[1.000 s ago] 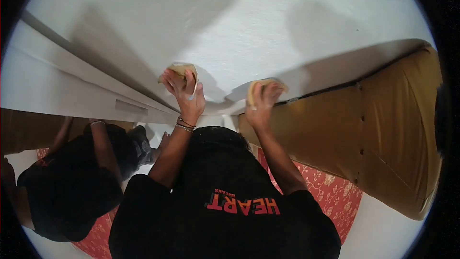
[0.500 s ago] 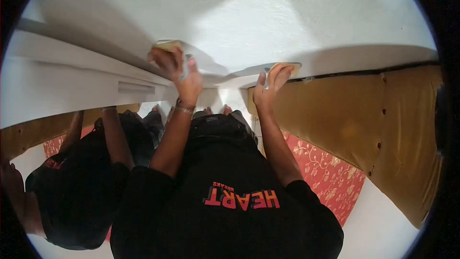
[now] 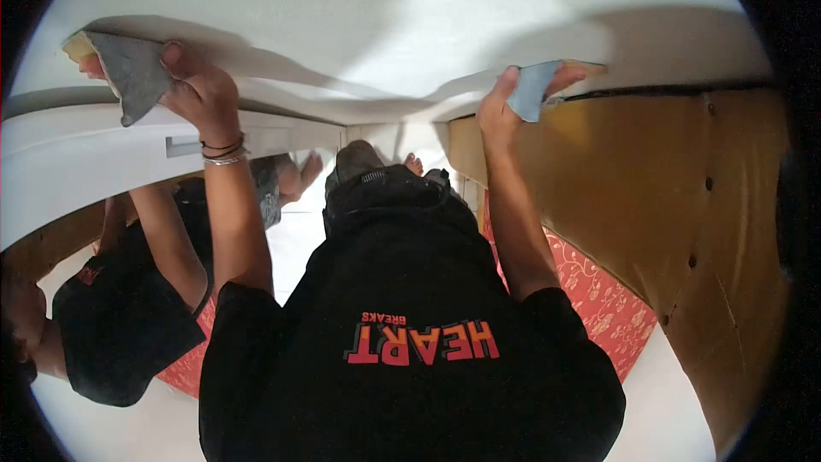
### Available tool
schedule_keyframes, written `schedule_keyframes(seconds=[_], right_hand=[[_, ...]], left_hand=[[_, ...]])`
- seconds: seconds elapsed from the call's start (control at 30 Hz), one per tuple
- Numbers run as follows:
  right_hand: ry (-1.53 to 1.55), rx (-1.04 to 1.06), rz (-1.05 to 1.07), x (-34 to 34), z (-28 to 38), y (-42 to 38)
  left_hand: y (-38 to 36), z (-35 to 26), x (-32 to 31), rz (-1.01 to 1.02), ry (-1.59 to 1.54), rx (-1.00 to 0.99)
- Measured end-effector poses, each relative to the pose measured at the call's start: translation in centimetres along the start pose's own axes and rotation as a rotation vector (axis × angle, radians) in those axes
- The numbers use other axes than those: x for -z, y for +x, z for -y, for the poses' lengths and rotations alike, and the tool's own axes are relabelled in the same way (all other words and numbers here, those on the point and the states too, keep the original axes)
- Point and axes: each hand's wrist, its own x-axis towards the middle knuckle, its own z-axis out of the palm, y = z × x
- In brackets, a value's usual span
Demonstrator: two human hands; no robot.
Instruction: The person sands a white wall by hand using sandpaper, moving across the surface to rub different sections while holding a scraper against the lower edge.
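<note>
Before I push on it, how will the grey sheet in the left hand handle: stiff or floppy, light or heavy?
Probably bendy rather than rigid: the grey sheet bends around the left hand, its yellowish side showing at one edge. Likely light, as it looks thin. Its uneven edge looks torn, so it may rip further if pulled hard.

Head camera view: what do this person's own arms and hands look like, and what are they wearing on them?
The left hand and right hand are ungloved. The black sleeves are short, leaving both forearms uncovered. The left wrist has thin dark cords and a silvery bracelet; no band shows on the right wrist.
</note>
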Motion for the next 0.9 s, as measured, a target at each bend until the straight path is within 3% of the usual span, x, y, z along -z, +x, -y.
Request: schedule_keyframes(seconds=[0.03,0.07,0.13,0.17,0.23,0.27,0.3,0.4,0.47,0.5,0.57,0.63,0.7,0.77,0.8,0.87,0.9], right_hand=[[-0.028,0.055,0.146,0.8,-0.8,-0.4],[-0.026,0.051,0.148,1.1,-0.5,0.9],[0.137,0.128,-0.06,2.4,2.4,5.9],[0.129,0.123,-0.059,3.1,4.0,8.2],[0.492,-0.006,-0.213,4.2,6.8,11.4],[0.48,-0.009,-0.213,4.3,6.0,10.7],[0.516,-0.022,-0.118,4.1,4.2,9.9],[0.44,-0.123,-0.05,0.7,2.5,6.1],[-0.016,-0.016,-0.024,-1.2,-0.4,0.5],[-0.016,-0.016,-0.034,-1.0,-0.5,0.4],[0.011,0.013,-0.005,-0.3,-0.4,0.4],[0.066,0.067,-0.115,1.4,1.5,5.6],[0.109,0.12,-0.207,4.4,5.0,11.7],[0.083,0.115,-0.217,5.2,6.2,12.9],[0.158,0.07,-0.18,4.4,5.4,12.1],[0.307,-0.021,-0.112,2.3,3.1,9.7],[0.135,0.043,-0.157,1.7,2.5,8.2]], left_hand=[[-0.6,2.6,0.3,0.01,0.005,0.002],[-1.1,5.7,0.1,0.015,0.067,0.054],[-1.2,5.9,-0.1,0.033,0.12,0.106],[0.0,3.7,-0.3,-0.065,0.003,0.042],[1.5,1.5,0.1,-0.12,-0.109,0.003],[2.2,0.5,0.3,-0.147,-0.165,-0.018],[2.4,0.2,0.7,-0.088,-0.234,0.279],[-0.7,3.9,0.0,0.021,-0.093,0.3],[-4.4,0.4,-1.1,0.054,0.047,0.203],[-6.2,-1.3,-1.7,0.065,0.116,0.154],[-6.7,-2.4,-2.0,0.039,-0.229,0.362],[-5.6,-0.7,-2.4,-0.038,-0.325,0.383],[-1.9,3.3,-1.9,-0.096,0.098,0.021],[1.1,2.5,-1.7,-0.135,0.301,-0.164],[2.2,-0.3,-1.2,-0.102,-0.052,0.166],[0.8,0.2,-1.9,-0.014,-0.228,0.297],[-4.2,2.7,-2.8,0.048,-0.122,0.22]])
